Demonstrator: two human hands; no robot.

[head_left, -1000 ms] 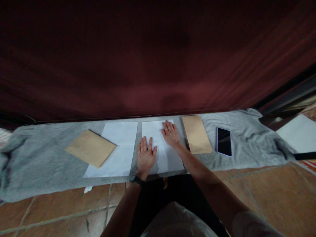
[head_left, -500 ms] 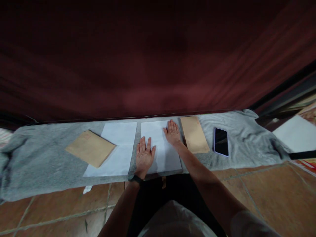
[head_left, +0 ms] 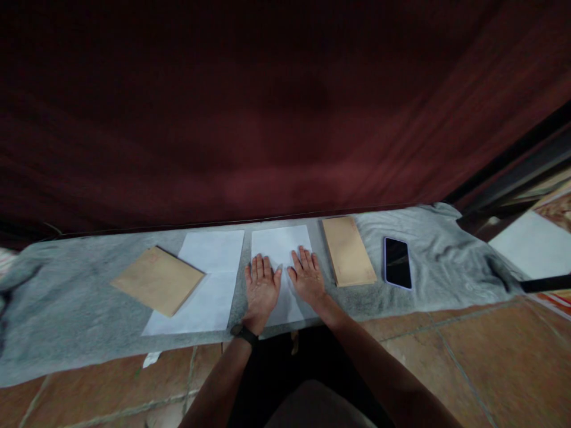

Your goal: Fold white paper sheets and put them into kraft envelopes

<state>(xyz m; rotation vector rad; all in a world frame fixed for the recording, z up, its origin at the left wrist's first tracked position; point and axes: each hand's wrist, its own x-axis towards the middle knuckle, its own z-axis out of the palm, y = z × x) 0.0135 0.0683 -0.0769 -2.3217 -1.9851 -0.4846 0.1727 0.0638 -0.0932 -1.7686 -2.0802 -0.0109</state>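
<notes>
Both hands lie flat, fingers stretched out, on a white sheet of paper (head_left: 277, 244) that rests on a grey cloth (head_left: 80, 297). My left hand (head_left: 261, 288) presses the sheet's near left part; a dark band circles its wrist. My right hand (head_left: 307, 276) lies beside it on the near right part. A second white sheet (head_left: 209, 267) lies to the left, partly under a brown envelope (head_left: 157, 279). Another brown envelope (head_left: 348, 251) lies just right of my right hand.
A dark phone (head_left: 397, 262) lies face up on the cloth to the right. A dark red curtain (head_left: 267, 107) hangs behind the cloth. Brown floor tiles (head_left: 491, 356) run along the near side. A white board (head_left: 526, 244) sits at far right.
My right hand has slid from the sheet's far right corner back toward me and now lies next to my left hand. The left hand has hardly moved.
</notes>
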